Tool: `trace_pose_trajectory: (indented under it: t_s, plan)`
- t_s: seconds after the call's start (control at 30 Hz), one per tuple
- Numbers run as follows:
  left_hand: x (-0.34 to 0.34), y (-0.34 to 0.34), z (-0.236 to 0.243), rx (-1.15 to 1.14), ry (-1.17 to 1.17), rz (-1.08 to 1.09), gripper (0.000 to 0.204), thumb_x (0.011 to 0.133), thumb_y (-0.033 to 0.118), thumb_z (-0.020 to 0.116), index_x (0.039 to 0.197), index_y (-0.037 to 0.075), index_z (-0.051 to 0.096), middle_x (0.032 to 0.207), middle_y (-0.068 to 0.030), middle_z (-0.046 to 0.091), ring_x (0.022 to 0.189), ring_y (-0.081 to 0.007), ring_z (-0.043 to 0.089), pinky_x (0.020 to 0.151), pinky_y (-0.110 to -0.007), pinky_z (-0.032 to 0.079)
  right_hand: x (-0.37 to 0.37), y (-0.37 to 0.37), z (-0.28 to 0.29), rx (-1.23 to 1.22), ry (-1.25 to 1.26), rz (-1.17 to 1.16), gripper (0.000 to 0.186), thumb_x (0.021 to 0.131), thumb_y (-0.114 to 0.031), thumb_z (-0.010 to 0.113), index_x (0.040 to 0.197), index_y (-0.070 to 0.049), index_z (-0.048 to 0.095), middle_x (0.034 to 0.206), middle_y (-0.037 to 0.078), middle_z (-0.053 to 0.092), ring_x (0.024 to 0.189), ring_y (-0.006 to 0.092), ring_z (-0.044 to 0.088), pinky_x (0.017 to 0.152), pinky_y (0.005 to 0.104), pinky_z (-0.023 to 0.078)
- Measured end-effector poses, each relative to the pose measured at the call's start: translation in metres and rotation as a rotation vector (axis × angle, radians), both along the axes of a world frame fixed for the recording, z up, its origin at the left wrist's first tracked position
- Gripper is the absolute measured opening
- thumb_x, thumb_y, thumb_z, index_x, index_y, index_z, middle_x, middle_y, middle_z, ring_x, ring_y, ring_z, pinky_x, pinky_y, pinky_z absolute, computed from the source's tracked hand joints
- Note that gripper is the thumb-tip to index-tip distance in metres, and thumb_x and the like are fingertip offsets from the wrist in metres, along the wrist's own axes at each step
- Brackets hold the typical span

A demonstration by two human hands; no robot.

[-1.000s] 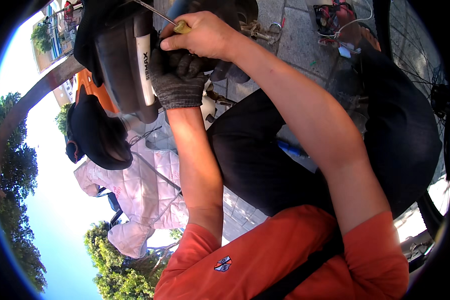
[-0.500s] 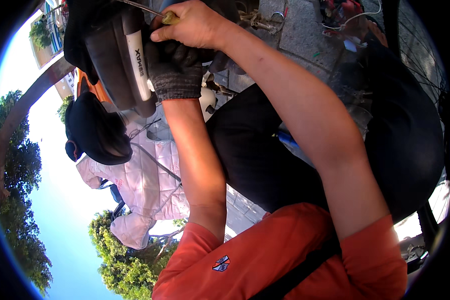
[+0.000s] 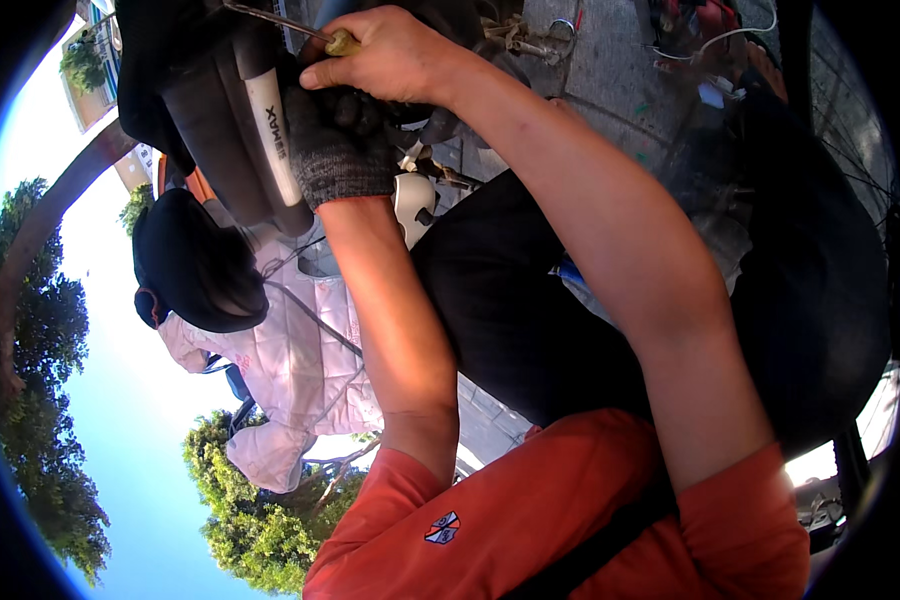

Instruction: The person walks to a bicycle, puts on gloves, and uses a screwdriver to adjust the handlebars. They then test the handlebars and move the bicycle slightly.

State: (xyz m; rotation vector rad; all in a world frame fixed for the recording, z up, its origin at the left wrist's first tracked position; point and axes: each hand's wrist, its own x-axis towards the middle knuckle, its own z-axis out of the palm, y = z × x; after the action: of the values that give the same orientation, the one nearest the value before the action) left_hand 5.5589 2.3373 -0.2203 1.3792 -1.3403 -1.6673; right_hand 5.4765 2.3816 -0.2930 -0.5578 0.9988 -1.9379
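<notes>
My bare right hand (image 3: 395, 52) is closed round the yellowish handle of a screwdriver (image 3: 342, 42). Its thin metal shaft reaches left across the dark body of a two-wheeler (image 3: 205, 115). Just below it, my left hand (image 3: 340, 155) wears a dark grey knit glove. Its fingers are curled against the machine's dark parts, and whatever they grip is lost in shadow. Beside the glove runs a dark tube with a white printed sleeve (image 3: 271, 130). The screwdriver's tip lies near the top edge, too dark to make out what it touches.
A black padded piece (image 3: 198, 260) and a pale pink quilted cover (image 3: 305, 340) hang left of my left forearm. Metal parts (image 3: 530, 42) lie on the grey paving (image 3: 610, 100). Red items and a pale cord (image 3: 740, 32) are at upper right, near a spoked wheel (image 3: 850, 150).
My gloved left hand has shifted slightly left and down. The screwdriver stays in my right hand, its shaft tilted a little more steeply. The view has moved slightly.
</notes>
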Motion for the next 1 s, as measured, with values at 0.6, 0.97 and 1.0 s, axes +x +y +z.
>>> trace_pose_trajectory:
  t_s: [0.6,0.97,1.0]
  plan:
    - [-0.003,-0.009,0.002,0.216,0.239,-0.119,0.025,0.104,0.032,0.051,0.09,0.016,0.065,0.055,0.0094,0.044,0.043,-0.0046,0.038,0.04,-0.021,0.032,0.005,-0.019,0.011,0.14,-0.074,-0.08,0.045,0.074,-0.039,0.084,0.105,-0.007,0.075,0.094,0.014,0.075,0.091,0.0272,0.072,0.084,0.0359,0.056]
    - [-0.001,-0.012,-0.002,0.108,0.096,-0.001,0.022,0.103,0.031,0.052,0.093,0.014,0.061,0.062,0.0069,0.048,0.046,-0.0059,0.039,0.042,-0.022,0.033,0.009,-0.032,-0.001,0.013,-0.143,-0.07,0.044,0.075,-0.034,0.085,0.108,-0.007,0.075,0.089,0.011,0.074,0.084,0.0198,0.071,0.08,0.0317,0.055]
    - [0.001,-0.013,-0.003,0.114,0.101,-0.022,0.02,0.103,0.031,0.052,0.095,0.014,0.061,0.062,0.0071,0.046,0.046,-0.0059,0.038,0.043,-0.022,0.032,0.009,-0.034,-0.005,0.016,-0.138,-0.077,0.045,0.074,-0.034,0.085,0.108,-0.006,0.075,0.089,0.011,0.074,0.083,0.0198,0.071,0.08,0.0316,0.055]
